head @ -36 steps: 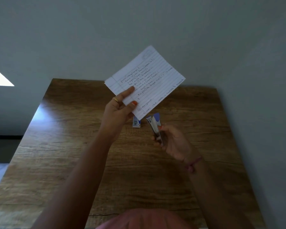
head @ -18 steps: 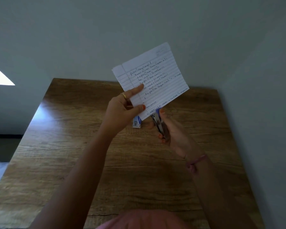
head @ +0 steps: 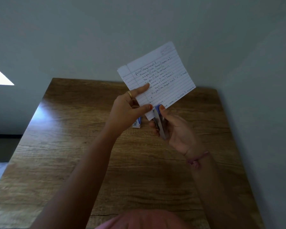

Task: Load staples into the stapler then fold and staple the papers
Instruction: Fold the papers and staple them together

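My left hand [head: 128, 111] pinches the folded lined paper [head: 160, 76] near its lower left corner and holds it up above the table, tilted. Handwriting covers the sheet. My right hand [head: 177, 131] grips a small blue and silver stapler [head: 160, 123], thumb on its blue top. The stapler's jaws sit over the paper's lower edge, just right of my left thumb. A small white and blue staple box [head: 137, 123] lies on the table, partly hidden behind my left hand.
The wooden table [head: 73, 154] stands against a plain grey wall, with its right edge close to the wall too. A bright patch of light shows at the far left. Pink clothing fills the bottom middle of the view.
My right hand has raised the stapler from above the table up to the paper's lower edge. My left hand has shifted the paper slightly right and up.
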`<state>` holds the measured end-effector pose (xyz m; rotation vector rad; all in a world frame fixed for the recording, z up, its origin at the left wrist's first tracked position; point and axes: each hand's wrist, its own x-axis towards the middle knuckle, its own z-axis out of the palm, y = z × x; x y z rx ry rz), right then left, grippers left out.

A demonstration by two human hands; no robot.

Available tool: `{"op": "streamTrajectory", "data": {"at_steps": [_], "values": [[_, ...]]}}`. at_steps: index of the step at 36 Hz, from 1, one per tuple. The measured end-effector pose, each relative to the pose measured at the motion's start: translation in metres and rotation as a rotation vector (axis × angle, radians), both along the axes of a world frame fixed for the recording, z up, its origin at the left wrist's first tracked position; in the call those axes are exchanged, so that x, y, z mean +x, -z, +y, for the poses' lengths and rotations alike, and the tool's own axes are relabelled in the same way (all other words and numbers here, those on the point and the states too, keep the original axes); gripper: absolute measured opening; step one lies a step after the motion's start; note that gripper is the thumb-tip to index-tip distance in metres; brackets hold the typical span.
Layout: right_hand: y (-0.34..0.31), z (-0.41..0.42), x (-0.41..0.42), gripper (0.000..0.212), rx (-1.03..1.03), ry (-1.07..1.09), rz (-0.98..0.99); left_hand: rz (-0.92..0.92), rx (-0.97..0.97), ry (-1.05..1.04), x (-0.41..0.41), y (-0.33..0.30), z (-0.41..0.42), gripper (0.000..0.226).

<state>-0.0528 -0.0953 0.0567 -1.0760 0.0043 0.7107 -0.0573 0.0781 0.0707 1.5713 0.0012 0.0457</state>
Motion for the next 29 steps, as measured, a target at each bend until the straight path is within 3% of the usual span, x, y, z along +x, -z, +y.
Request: {"op": "streamTrajectory", "data": {"at_steps": [7, 17, 22, 26, 27, 29], "values": [[0.003, -0.001, 0.0, 0.043, -0.01, 0.0, 0.034, -0.02, -0.02, 0.007, -0.001, 0.0, 0.002, 0.056], [-0.002, 0.007, -0.004, 0.022, 0.008, 0.042, 0.051, -0.012, -0.055, 0.019, -0.002, 0.003, 0.003, 0.057], [-0.005, 0.012, -0.005, 0.026, 0.027, 0.079, 0.043, -0.059, -0.336, -0.061, -0.009, 0.014, -0.004, 0.102], [-0.006, 0.016, -0.007, 0.027, -0.016, 0.09, 0.018, 0.163, -0.517, -0.178, -0.02, 0.023, -0.021, 0.134], [-0.006, 0.018, -0.007, 0.028, -0.025, 0.093, 0.013, 0.189, -0.523, -0.155, -0.023, 0.025, -0.026, 0.129], [-0.005, 0.02, -0.008, 0.037, -0.054, 0.102, -0.007, 0.196, -0.498, -0.082, -0.028, 0.026, -0.035, 0.094]]}}
